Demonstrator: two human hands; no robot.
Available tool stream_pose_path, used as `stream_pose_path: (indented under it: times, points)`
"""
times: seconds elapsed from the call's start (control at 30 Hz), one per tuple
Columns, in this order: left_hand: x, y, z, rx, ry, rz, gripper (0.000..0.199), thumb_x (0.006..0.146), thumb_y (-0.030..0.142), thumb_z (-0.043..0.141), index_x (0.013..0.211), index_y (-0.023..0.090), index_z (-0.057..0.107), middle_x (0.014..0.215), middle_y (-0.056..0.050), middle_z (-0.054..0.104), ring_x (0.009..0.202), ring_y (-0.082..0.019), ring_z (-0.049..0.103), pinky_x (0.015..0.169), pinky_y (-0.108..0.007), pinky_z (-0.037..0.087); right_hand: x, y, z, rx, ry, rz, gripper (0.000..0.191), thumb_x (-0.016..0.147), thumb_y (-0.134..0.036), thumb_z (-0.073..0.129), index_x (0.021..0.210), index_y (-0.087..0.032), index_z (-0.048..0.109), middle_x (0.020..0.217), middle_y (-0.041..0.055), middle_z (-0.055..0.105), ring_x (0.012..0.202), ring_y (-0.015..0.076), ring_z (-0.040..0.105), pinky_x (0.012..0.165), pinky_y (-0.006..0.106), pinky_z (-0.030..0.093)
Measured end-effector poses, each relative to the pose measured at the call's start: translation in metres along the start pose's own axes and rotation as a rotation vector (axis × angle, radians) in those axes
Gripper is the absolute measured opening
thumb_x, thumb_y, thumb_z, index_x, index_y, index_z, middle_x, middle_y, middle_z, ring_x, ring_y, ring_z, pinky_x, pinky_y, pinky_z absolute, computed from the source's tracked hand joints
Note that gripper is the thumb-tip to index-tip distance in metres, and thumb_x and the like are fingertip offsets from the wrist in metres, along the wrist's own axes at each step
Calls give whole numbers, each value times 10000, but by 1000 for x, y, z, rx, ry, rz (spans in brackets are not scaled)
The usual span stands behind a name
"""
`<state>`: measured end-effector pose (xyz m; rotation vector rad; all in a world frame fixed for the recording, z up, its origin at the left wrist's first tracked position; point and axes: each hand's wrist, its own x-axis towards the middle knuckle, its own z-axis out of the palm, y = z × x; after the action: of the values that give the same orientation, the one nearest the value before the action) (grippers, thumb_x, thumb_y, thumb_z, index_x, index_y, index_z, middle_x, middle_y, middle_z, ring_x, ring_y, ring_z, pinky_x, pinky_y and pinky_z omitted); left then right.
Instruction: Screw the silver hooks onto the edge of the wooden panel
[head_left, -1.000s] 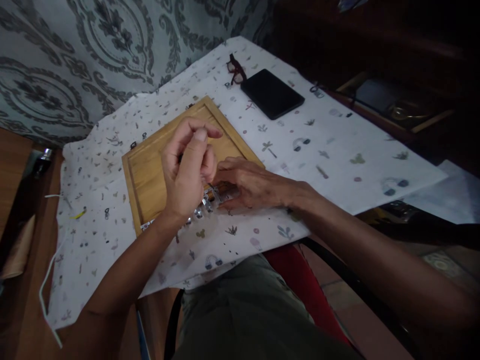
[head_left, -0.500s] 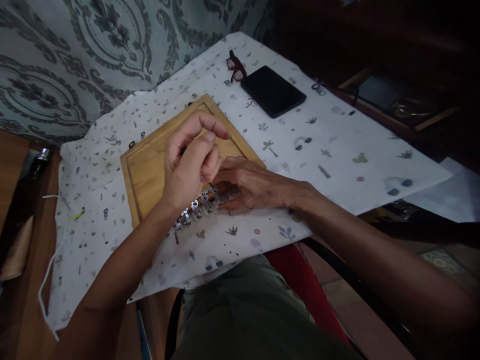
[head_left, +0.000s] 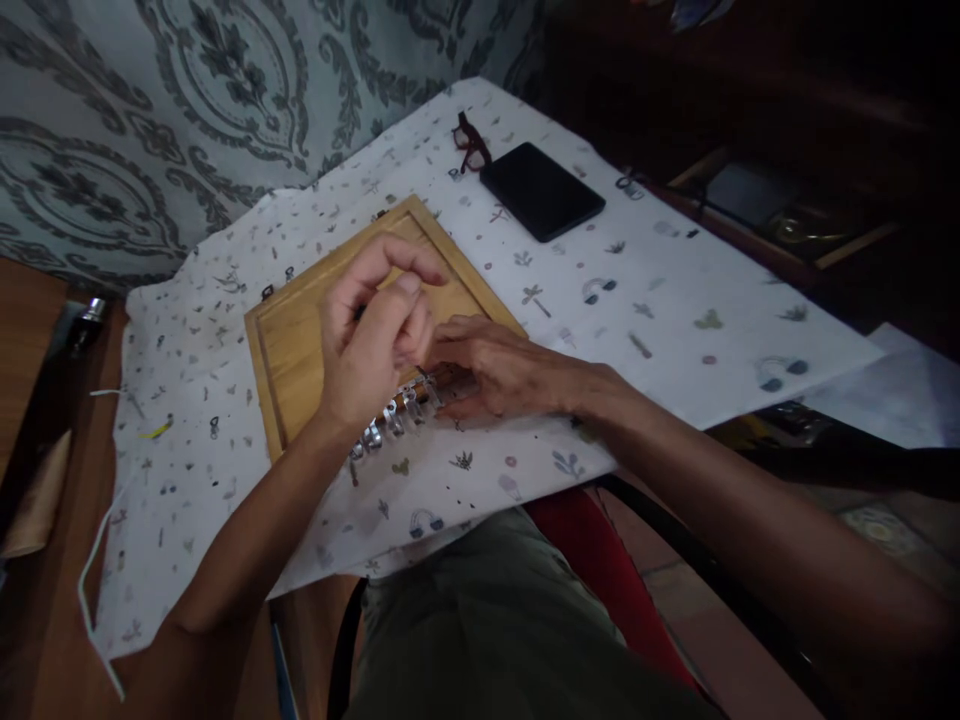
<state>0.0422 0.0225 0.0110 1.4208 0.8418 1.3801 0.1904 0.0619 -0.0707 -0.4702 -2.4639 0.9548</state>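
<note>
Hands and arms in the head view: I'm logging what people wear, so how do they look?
The left hand and right hand are bare, with no gloves, rings or watch to be seen. No sleeve shows on either forearm. Dark green clothing shows below them.

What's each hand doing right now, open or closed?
Left hand: curled; whether it holds anything can't be told.
Right hand: half-curled beside the metal pieces; its grip can't be told.
</note>
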Motion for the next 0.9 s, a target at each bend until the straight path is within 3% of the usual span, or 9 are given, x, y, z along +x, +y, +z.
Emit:
stream_pose_path:
  times: [0.13,0.27,0.53,0.9]
  points:
    - [-3,25,-1,-56,170,176,186,907,149,569,740,170,650,425,103,239,358,-45,132,348,-203,181,1,-2,-2,-72,-33,40,265,816,-363,779,941,-157,669,914,53,568,907,226,514,798,338,370]
    - [-10,39,3,-27,226,147,245,958,123,484,763,167,624,432,96,223,370,-52,150,361,-196,210,1,-3,-2,-75,-38,34,289,821,-380,783,966,-162,663,925,53,565,918,225,511,808,335,371]
    - [-26,18,8,-13,254,119,201,929,134,518,769,195,624,425,91,223,357,-69,140,341,-218,188,0,0,1,-88,-22,17,284,837,-414,753,944,-173,647,897,47,545,877,217,493,768,327,360]
    - [-24,12,9,49,270,143,186,942,202,583,762,224,622,443,88,211,366,-76,154,354,-240,168,0,-1,0,-82,-27,22,297,832,-410,751,955,-155,664,900,52,550,892,228,500,780,334,360]
